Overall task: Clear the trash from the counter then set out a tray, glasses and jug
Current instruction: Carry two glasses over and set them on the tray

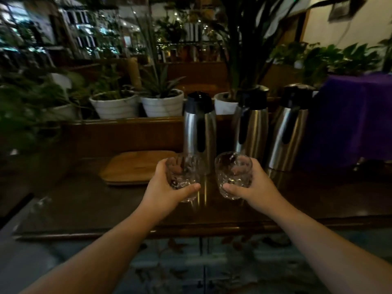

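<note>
My left hand (165, 190) grips a clear patterned glass (182, 175), held above the dark wooden counter (84, 209). My right hand (252, 187) grips a second clear glass (233, 172) beside the first, a short gap between them. A wooden tray (131, 168) lies flat on the counter just left of the left glass. Behind the glasses stand three steel jugs with black lids and handles: one in the middle (198, 128), one to its right (251, 124), and one further right (290, 128).
White plant pots (115, 106) (162, 103) sit on a raised ledge behind the counter. A purple cloth (350, 117) covers something at the right. Leafy plants crowd the left side and background. The counter's front edge (148, 233) runs below my wrists.
</note>
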